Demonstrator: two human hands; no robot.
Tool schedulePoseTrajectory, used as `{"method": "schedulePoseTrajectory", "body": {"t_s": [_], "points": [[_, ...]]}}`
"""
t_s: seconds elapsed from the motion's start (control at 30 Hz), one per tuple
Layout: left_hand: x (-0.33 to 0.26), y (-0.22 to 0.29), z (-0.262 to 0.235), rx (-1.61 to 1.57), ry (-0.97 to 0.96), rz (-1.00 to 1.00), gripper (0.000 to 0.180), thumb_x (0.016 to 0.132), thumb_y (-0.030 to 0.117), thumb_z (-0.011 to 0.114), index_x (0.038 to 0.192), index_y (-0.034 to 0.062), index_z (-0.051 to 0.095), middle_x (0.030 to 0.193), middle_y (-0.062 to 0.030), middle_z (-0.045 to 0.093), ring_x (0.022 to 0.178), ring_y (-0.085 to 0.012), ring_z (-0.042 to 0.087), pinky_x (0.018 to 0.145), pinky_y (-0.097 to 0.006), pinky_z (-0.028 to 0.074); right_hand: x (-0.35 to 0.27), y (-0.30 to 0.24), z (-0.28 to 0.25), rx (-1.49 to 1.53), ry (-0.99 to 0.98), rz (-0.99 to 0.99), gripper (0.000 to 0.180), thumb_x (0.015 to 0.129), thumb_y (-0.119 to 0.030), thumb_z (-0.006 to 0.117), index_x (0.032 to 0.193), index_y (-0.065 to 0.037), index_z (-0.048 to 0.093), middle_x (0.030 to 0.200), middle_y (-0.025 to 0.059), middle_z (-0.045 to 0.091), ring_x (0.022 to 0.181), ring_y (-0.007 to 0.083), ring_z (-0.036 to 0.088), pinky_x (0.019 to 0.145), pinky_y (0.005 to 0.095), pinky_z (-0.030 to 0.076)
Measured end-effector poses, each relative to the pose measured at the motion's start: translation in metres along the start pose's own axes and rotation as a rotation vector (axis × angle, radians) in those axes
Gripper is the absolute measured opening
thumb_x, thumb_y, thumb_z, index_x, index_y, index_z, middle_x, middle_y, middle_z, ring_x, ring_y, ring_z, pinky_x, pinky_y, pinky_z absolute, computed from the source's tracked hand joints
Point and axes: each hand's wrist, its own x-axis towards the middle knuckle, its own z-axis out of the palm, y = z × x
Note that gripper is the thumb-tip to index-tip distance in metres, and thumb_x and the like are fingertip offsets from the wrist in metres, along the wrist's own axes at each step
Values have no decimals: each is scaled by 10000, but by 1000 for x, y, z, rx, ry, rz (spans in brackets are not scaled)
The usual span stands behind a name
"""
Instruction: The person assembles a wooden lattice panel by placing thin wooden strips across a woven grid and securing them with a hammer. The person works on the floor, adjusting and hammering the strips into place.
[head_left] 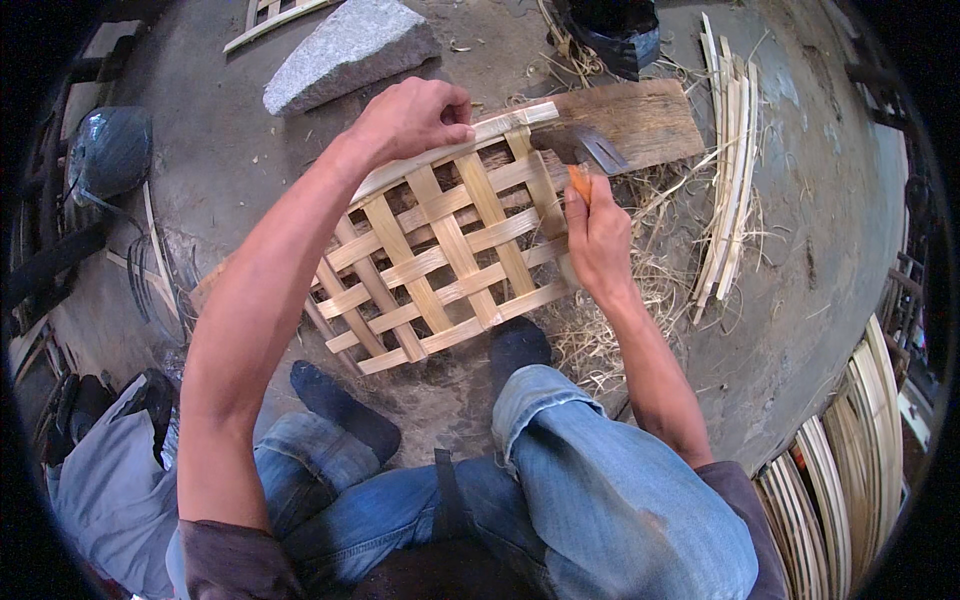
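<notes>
Fingers (577, 205) of the right hand (598, 240) perhaps hide the knife (590, 160) handle.

One camera sits on the person's head and looks straight down, close to the work. The woven mat (445, 250) lies near the middle; the knees show at six o'clock.

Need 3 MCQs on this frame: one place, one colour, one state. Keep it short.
1. Where does the bundle of loose bamboo strips lie?
A. right of the woven mat
B. on the stone
C. across the knees

2. What colour is the handle in the right hand?
A. blue
B. orange
C. white

3. What is the left hand doing?
A. hanging free
B. gripping the stone
C. pressing on the woven mat's far edge

Answers: 1 A, the strips lie on the floor to the mat's right. 2 B, an orange handle shows above the fingers. 3 C, the fist sits on the top strip.
</notes>
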Motion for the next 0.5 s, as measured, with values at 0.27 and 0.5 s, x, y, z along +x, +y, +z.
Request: {"method": "schedulePoseTrajectory", "body": {"t_s": [0.27, 0.5], "points": [[3, -10, -2, -79, -62, 9, 285, 832, 258, 744, 976, 17, 693, 892, -141, 717, 868, -276, 694, 790, -402, 523, 14, -10, -4, -21, -49, -98, 151, 992, -130, 534, 1075, -10, 492, 812, 269, 636, 767, 484, 634, 617, 536, 457], [12, -9, -3, -7, -90, 17, 266, 812, 250, 758, 940, 25, 696, 898, -152, 718, 881, -302, 694, 785, -408, 525, 33, -14, 0, -77, 10, -182, 163, 982, -122, 534, 1061, -15, 440, 787, 280, 633, 742, 498, 629, 612, 561, 475]]}}
